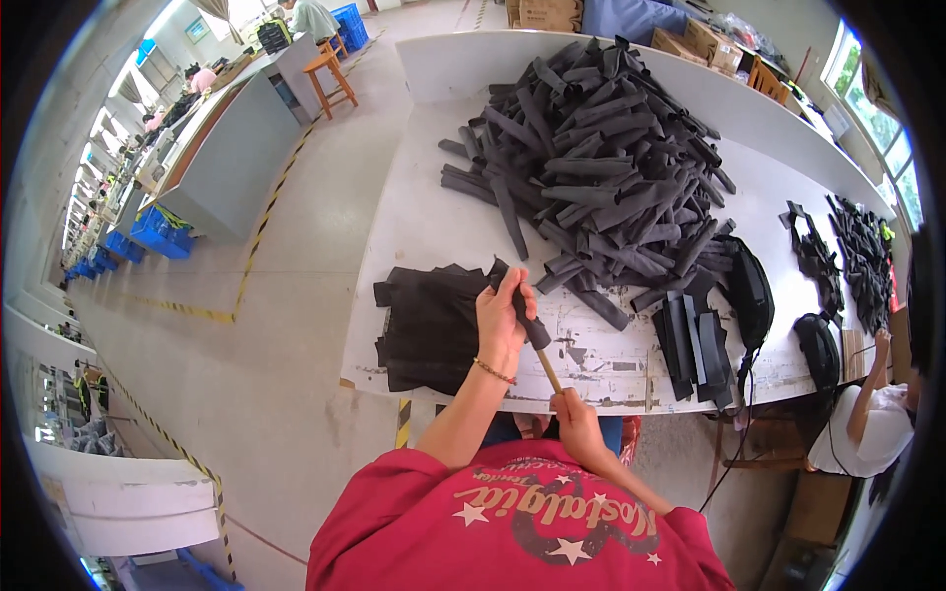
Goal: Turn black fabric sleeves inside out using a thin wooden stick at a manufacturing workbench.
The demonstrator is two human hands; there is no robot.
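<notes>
My left hand (505,313) is closed around a black fabric tube (535,333) above the front of the white table (611,369). Out of the tube's lower end comes a thin wooden stick (550,370). Close to my body, my right hand (574,419) grips the stick's other end. To the left of my left hand lies a flat stack of black fabric pieces (431,330). Beyond my hands rises a big heap of similar dark fabric tubes (611,167). How far the stick reaches inside the tube is hidden.
Flat black strips (693,340) lie at the table's front right, beside a black pouch-like item (751,295) with a cord. A low white board (443,74) edges the table's back. A co-worker (867,424) sits at the right. A wooden stool (330,84) stands far left.
</notes>
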